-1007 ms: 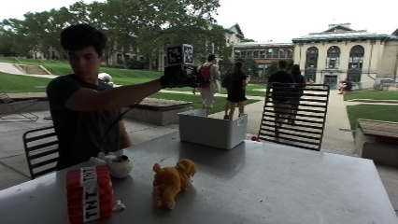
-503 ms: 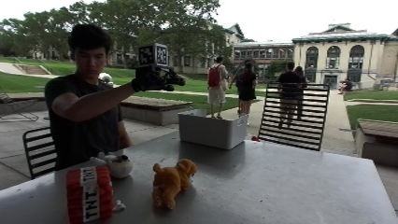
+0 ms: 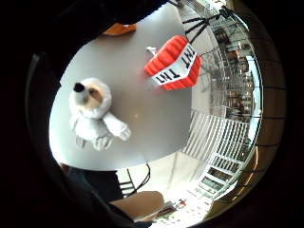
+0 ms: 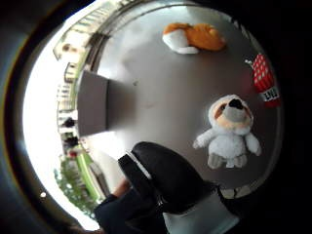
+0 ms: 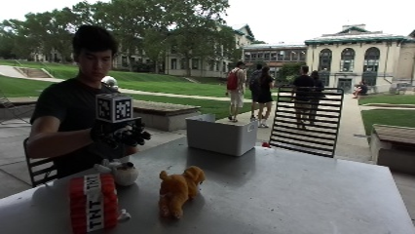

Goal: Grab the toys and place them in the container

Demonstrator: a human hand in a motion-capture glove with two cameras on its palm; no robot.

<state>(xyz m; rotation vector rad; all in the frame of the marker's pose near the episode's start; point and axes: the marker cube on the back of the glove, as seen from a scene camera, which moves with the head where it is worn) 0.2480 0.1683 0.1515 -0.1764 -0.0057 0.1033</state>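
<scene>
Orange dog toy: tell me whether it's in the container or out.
Out. The orange dog toy stands on the table, apart from the container.

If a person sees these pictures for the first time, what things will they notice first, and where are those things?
The gloved right hand hangs in the air above a white plush animal near the table's edge. Beside it lie a red TNT block and an orange toy dog. A white container stands farther back.

Red TNT block (image 5: pixel 93 203) with white band, orange dog (image 5: pixel 179 190), white sloth (image 3: pixel 94 113), grey container (image 5: pixel 220 134)
</scene>
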